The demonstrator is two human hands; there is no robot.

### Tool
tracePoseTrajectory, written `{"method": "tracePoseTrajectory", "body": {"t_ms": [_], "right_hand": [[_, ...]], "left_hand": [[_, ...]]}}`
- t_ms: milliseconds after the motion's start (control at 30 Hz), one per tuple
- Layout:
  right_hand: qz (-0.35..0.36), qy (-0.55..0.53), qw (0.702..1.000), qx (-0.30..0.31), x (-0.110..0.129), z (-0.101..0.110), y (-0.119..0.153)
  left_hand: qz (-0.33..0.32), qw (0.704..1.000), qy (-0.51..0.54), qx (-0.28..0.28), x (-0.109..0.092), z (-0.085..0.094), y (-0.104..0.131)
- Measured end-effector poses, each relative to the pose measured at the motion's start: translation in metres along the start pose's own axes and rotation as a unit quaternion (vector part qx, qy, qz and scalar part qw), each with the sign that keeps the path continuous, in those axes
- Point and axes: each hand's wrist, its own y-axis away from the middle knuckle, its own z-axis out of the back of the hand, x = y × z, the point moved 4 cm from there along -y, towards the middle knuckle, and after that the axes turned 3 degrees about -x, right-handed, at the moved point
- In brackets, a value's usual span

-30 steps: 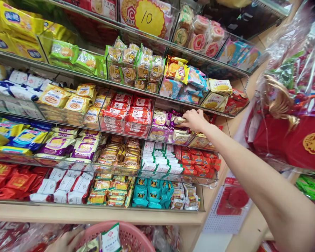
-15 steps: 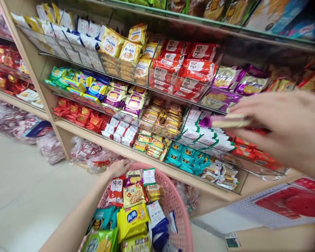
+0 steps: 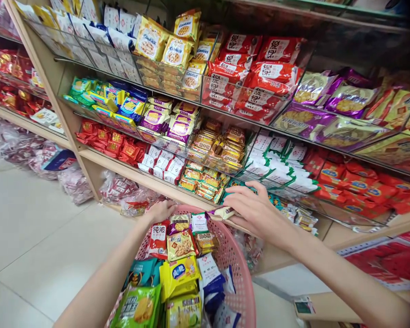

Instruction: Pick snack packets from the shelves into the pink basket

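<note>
My right hand [image 3: 258, 212] holds a small purple-ended snack packet [image 3: 220, 213] by its end, just above the far rim of a pink plastic basket [image 3: 237, 269]. My left hand [image 3: 160, 212] grips the basket's far left rim. Inside the basket lie several snack packets: a red one [image 3: 158, 239], a biscuit one [image 3: 181, 244], a yellow one [image 3: 178, 275] and a green one [image 3: 137, 307]. Purple packets [image 3: 341, 98] of the same kind sit in a clear shelf bin at the upper right.
Tilted clear-fronted shelves [image 3: 205, 136] of wrapped snacks fill the wall ahead. Bagged goods [image 3: 71, 182] lie on the floor below the bottom shelf at the left. Pale floor tiles [image 3: 30, 237] spread to the left. A red sign [image 3: 386, 264] hangs at the lower right.
My right hand took a purple packet from the upper shelf bin and brought it down to the basket's rim. The view swung down and left, bringing the basket and my left hand into sight.
</note>
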Motion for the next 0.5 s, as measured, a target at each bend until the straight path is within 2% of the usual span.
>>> {"method": "tracePoseTrajectory", "body": {"t_ms": [100,167,333,400,500], "right_hand": [[-0.041,-0.069,0.996,0.029,-0.006,-0.008,0.003],[-0.082,-0.126,0.987,0.057,-0.011,-0.023,0.000],[-0.155,-0.224,0.953,0.136,-0.022,-0.087,-0.022],[-0.159,-0.265,0.937,0.163,-0.022,-0.112,-0.036],[-0.135,-0.317,0.920,0.189,-0.016,-0.137,-0.059]], "left_hand": [[0.002,1.000,0.003,0.001,0.000,0.000,0.000],[0.002,1.000,0.005,0.000,0.000,0.000,0.000],[0.000,1.000,0.022,-0.004,0.000,0.002,0.001],[0.020,0.999,0.032,-0.006,0.001,0.002,0.002],[0.069,0.997,0.042,-0.009,0.004,0.003,0.004]]}}
